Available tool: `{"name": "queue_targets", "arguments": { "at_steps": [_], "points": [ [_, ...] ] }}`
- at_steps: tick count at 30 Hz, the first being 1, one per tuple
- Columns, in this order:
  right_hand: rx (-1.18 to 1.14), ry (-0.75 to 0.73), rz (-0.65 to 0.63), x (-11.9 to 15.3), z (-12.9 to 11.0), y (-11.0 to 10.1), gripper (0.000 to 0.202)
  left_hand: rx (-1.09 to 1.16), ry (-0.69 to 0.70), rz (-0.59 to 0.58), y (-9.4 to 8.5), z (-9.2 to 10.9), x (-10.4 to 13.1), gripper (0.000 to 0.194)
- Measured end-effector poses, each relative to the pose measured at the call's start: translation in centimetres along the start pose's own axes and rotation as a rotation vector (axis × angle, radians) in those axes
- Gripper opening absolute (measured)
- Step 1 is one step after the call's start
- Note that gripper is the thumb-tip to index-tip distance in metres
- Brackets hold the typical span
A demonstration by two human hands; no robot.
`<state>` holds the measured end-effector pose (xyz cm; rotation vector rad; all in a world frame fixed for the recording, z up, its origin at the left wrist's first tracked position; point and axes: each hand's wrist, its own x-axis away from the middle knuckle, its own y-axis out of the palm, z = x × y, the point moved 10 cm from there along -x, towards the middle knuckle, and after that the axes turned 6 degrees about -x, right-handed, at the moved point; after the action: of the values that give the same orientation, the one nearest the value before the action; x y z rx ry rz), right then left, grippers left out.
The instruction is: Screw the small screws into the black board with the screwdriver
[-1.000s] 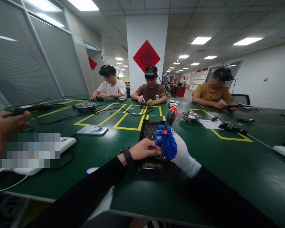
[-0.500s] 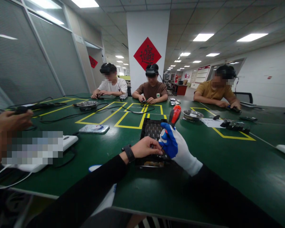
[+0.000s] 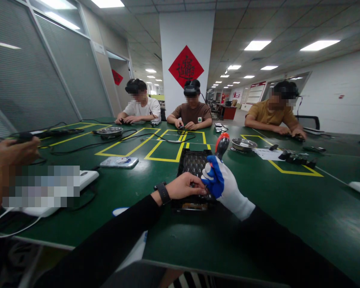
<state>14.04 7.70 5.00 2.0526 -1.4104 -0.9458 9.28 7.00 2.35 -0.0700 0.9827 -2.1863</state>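
My right hand (image 3: 219, 180), in a white glove with blue coating, is wrapped round a screwdriver (image 3: 222, 145) with a red and black handle. The handle points up, and its lower end is hidden behind the glove. My bare left hand (image 3: 183, 186), a dark watch on its wrist, has its thumb and fingers pinched together close to the glove. What lies in that pinch is too small to tell. Both hands are over a black tray-like case (image 3: 195, 161) with rows of small shiny pieces inside. A brownish part (image 3: 193, 207) shows at its near end.
A clear-cased phone (image 3: 119, 162) lies left of the case, near a white power strip (image 3: 88, 178). Round metal dishes (image 3: 243, 144) and black parts (image 3: 297, 158) stand farther off. Cables cross the green table (image 3: 288, 216). Co-workers (image 3: 192, 108) sit opposite; another person's hand (image 3: 15, 154) is at left.
The screwdriver's handle has shifted and stands slightly more upright, and its red part is turned differently. My right hand has moved slightly; my left hand stays nearly in place.
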Motion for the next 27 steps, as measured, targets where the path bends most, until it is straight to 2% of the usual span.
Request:
{"name": "queue_targets", "arguments": {
  "at_steps": [5,11,13,17,19,22,27],
  "points": [
    [0.014,0.021,0.025,0.1,-0.2,-0.7,0.027,-0.005,-0.016,0.001,0.0,-0.2,0.1,0.033],
    [0.144,-0.058,0.138,0.2,-0.6,-2.0,0.022,-0.015,0.008,-0.005,0.0,0.0,0.0,0.031],
    [0.133,-0.069,0.101,0.1,-0.6,-1.5,0.02,-0.011,0.028,-0.006,0.0,0.2,0.0,0.031],
    [0.003,0.009,0.007,0.0,-0.1,-0.5,0.026,0.025,0.036,-0.012,0.0,0.3,0.0,0.031],
    [-0.009,0.043,0.016,-0.1,0.0,-0.7,0.03,0.043,0.029,-0.014,0.0,0.2,0.0,0.03],
    [0.029,0.066,0.047,-0.1,0.1,-1.3,0.025,0.046,0.03,-0.016,0.1,0.3,0.0,0.031],
    [0.137,-0.056,0.112,0.0,-0.6,-2.0,0.02,0.03,0.054,-0.019,0.1,0.5,0.0,0.031]
  ]
}}
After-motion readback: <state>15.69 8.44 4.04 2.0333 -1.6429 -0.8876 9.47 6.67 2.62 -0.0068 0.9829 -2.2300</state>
